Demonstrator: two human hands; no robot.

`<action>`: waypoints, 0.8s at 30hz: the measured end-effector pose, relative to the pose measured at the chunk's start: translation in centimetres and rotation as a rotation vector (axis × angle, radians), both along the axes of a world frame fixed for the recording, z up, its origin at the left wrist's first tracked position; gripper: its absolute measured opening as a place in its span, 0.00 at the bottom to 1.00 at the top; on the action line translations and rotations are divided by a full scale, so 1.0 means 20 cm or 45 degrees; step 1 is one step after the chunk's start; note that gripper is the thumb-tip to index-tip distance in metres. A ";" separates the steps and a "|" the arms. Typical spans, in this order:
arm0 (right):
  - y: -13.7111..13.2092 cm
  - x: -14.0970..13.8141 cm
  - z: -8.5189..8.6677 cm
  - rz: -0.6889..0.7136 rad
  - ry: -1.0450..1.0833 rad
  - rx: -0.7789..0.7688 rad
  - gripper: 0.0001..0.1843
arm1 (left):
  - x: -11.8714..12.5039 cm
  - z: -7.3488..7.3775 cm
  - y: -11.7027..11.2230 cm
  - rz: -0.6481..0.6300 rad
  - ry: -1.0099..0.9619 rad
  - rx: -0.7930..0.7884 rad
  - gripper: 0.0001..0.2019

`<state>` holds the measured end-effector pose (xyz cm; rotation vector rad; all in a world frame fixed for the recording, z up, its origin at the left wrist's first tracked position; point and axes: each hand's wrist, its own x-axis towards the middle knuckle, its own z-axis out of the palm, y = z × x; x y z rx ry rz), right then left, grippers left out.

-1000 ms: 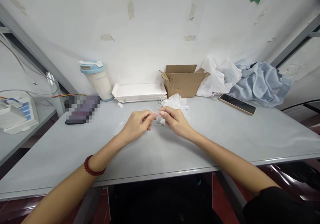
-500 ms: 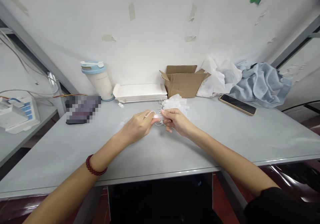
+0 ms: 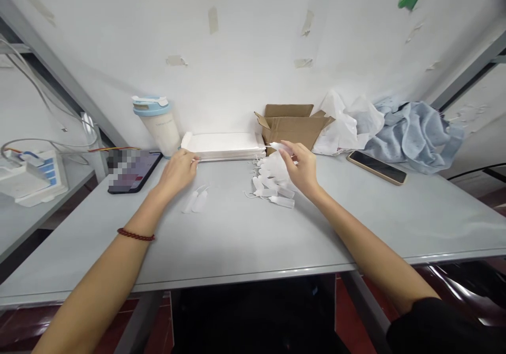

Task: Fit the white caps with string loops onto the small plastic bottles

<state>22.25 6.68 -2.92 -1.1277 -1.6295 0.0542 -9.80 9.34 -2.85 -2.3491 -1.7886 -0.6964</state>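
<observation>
My left hand (image 3: 176,170) reaches to the near left corner of a stack of flat white sheets (image 3: 223,145), fingers curled at its edge. Whether the fingers grip a sheet I cannot make out. My right hand (image 3: 302,169) is raised over a pile of small white tubes with thin wires (image 3: 272,182) and pinches one small white tube (image 3: 276,146) at its fingertips. Two more such tubes (image 3: 195,201) lie on the grey table (image 3: 245,232) below my left hand.
An open cardboard box (image 3: 291,127) stands behind the pile. A blue-lidded cup (image 3: 156,124) and a dark tablet (image 3: 132,169) are at the left. A phone (image 3: 376,166), white plastic bags (image 3: 344,119) and a blue cloth (image 3: 417,130) lie at the right. A white device (image 3: 27,174) sits on the left bench.
My hands have parted. The left moved back and left to the white stack; the right lifted toward the box with a tube. Two tubes now lie on the table where the hands were.
</observation>
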 end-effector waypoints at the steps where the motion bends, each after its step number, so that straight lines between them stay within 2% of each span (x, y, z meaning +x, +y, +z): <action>1: 0.03 0.02 -0.01 -0.009 -0.006 -0.026 0.17 | -0.03 -0.02 0.02 0.017 0.005 -0.015 0.14; 4: 0.09 0.06 -0.05 0.000 -0.049 -0.089 0.18 | -0.08 -0.06 0.06 0.007 0.011 -0.050 0.14; 11: 0.13 0.08 -0.11 0.061 -0.185 -0.130 0.19 | -0.04 -0.08 0.08 -0.029 0.053 -0.166 0.16; 19: 0.08 0.05 -0.06 -0.026 -0.171 0.046 0.13 | -0.03 -0.09 0.07 -0.078 0.073 -0.239 0.16; 22: 0.02 0.00 -0.04 0.019 -0.177 0.087 0.10 | -0.02 -0.08 0.06 -0.090 0.039 -0.234 0.16; 24: -0.03 -0.05 -0.03 0.112 -0.173 0.074 0.09 | 0.01 -0.07 0.04 -0.111 -0.015 -0.220 0.16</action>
